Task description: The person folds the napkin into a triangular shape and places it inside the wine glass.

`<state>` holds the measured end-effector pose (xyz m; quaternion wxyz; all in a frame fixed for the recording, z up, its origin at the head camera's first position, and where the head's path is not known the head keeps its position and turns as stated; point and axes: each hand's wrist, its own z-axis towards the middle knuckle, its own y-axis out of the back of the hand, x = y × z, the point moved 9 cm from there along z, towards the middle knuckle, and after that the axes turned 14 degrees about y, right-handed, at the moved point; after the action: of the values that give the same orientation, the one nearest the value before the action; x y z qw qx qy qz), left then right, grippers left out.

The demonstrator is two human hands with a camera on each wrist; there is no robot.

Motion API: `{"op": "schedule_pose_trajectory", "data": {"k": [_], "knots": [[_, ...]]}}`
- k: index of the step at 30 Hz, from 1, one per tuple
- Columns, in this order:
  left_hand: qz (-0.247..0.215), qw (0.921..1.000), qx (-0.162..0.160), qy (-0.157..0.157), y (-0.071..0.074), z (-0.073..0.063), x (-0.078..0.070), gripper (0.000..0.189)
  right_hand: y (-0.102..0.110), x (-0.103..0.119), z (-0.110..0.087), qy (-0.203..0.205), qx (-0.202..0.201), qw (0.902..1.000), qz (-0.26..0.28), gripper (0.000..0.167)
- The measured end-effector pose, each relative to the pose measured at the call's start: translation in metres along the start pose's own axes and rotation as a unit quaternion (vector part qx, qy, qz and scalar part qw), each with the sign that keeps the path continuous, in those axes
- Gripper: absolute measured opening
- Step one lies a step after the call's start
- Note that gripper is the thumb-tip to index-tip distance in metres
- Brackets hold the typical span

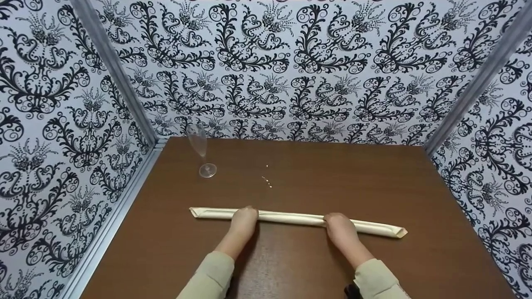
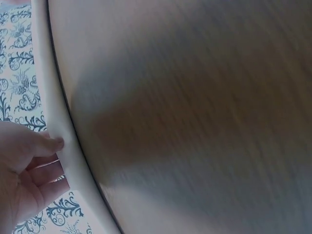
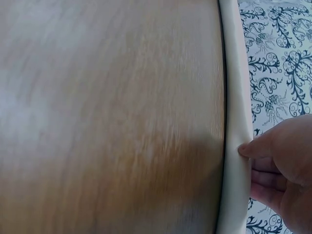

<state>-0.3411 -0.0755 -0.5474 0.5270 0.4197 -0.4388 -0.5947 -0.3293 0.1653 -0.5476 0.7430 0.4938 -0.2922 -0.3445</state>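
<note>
A long cream-coloured roll (image 1: 286,217), cloth or paper by its look, lies crosswise on the brown table, its ends showing slanted folds. My left hand (image 1: 245,219) grips it left of its middle. On the other side of the middle, my right hand (image 1: 341,227) holds it too. In the left wrist view the thumb (image 2: 57,143) presses the near side of the roll (image 2: 61,117), with the fingers curled behind. The right wrist view gives a similar grip, the thumb (image 3: 244,150) against the roll (image 3: 236,107). Most fingertips are hidden.
A clear champagne flute (image 1: 208,169) stands at the table's back left. Small pale bits (image 1: 267,181) lie beyond the roll, near the middle of the brown table (image 1: 353,178). Black-and-white patterned walls (image 1: 324,95) rise behind and on both sides, with grey metal posts (image 1: 120,70) at the corners.
</note>
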Motion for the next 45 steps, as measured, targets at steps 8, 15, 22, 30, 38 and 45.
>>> {"op": "schedule_pose_trajectory", "data": {"k": [8, 15, 22, 30, 38, 45], "knots": [[-0.045, 0.9983, 0.030, 0.024, 0.001, 0.007, 0.004, 0.021, -0.006, -0.011, 0.003, -0.022, 0.015, 0.9992, 0.030, 0.006], [-0.024, 0.9952, 0.070, 0.065, -0.004, 0.013, 0.006, 0.014, -0.014, -0.023, 0.003, -0.059, 0.043, 0.9950, 0.068, 0.010], [-0.014, 0.9869, 0.117, 0.111, -0.009, 0.019, 0.010, 0.006, -0.011, -0.024, 0.005, -0.049, 0.014, 0.9974, 0.051, 0.005], [-0.074, 0.9862, 0.068, 0.132, -0.009, 0.024, 0.020, 0.012, -0.013, -0.025, 0.011, -0.052, 0.012, 0.9959, 0.072, 0.007], [-0.160, 0.9678, 0.148, 0.126, -0.025, 0.026, 0.030, 0.026, -0.017, -0.029, 0.010, -0.070, 0.044, 0.9932, 0.082, 0.010], [-0.240, 0.9405, 0.191, 0.145, -0.031, 0.025, 0.036, 0.030, -0.019, -0.026, 0.009, -0.072, 0.030, 0.9929, 0.090, 0.008]]}}
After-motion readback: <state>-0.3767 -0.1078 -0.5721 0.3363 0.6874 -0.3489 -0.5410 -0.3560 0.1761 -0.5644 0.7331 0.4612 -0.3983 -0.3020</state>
